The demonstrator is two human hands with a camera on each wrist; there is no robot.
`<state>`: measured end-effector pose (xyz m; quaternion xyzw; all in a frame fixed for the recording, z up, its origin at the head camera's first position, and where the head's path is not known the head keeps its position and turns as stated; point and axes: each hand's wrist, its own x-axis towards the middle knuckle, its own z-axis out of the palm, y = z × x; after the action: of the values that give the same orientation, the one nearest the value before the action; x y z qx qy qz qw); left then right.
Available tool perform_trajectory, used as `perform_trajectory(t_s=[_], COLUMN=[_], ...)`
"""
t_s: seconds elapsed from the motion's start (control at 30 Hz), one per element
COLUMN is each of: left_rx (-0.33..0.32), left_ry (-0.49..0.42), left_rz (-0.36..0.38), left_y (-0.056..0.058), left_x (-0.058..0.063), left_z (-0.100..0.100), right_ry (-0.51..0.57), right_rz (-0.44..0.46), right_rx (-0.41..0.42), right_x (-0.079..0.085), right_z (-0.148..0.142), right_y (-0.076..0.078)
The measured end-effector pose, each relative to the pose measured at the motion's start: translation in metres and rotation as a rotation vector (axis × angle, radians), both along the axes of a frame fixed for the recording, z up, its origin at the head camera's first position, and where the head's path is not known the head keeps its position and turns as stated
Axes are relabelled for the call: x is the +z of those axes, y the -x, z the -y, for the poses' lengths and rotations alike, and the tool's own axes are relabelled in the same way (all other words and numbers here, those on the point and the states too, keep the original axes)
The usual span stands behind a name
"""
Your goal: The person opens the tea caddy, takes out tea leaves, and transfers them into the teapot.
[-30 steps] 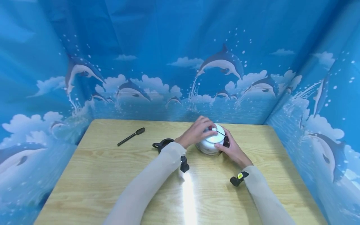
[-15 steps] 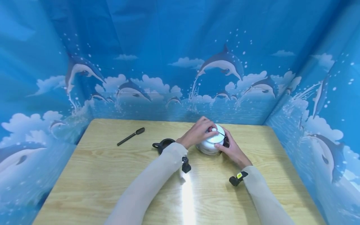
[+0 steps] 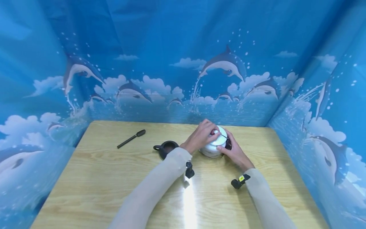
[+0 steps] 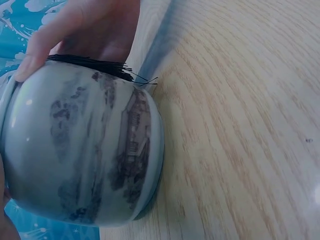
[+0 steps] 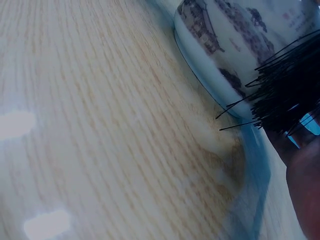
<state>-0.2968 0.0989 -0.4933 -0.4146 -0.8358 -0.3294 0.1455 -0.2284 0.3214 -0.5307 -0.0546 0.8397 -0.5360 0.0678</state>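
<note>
A white lidded porcelain jar [image 3: 211,151] stands on the wooden table at the back right. Grey-brown landscape painting runs round its body in the left wrist view. My left hand [image 3: 200,136] reaches over from the left and pinches the small knob on the lid [image 3: 219,140]. On the other side, my right hand [image 3: 236,154] grips the jar, thumb on the near wall and fingers round the far side. A black cord runs from the knob across the lid. The black tassel [image 5: 292,82] hangs beside the jar under my right hand.
Left of the jar, partly behind my left sleeve, sits a small black pot [image 3: 164,154] with a side handle. Farther left lies a thin black tool [image 3: 131,139] with a wider end. A blue dolphin-print curtain [image 3: 160,63] encloses the table [image 3: 114,184] at the back and sides.
The whole head view shifts slightly left. My left forearm has edged a little to the right relative to the table, uncovering more of the black pot. Both hands keep their hold.
</note>
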Motion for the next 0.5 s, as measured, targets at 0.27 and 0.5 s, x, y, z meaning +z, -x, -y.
perform_trajectory(t_s=[0.27, 0.5], left_rx=[-0.004, -0.022], left_ry=[-0.066, -0.165], left_rz=[-0.037, 0.044], left_y=[0.0020, -0.0003], left_x=[-0.0033, -0.0019], left_z=[-0.0035, -0.0011], right_ry=[-0.025, -0.007], right_rz=[0.014, 0.043], right_rx=[-0.038, -0.041], right_x=[0.0026, 0.0008], right_z=[-0.0016, 0.0008], right_y=[-0.0007, 0.0013])
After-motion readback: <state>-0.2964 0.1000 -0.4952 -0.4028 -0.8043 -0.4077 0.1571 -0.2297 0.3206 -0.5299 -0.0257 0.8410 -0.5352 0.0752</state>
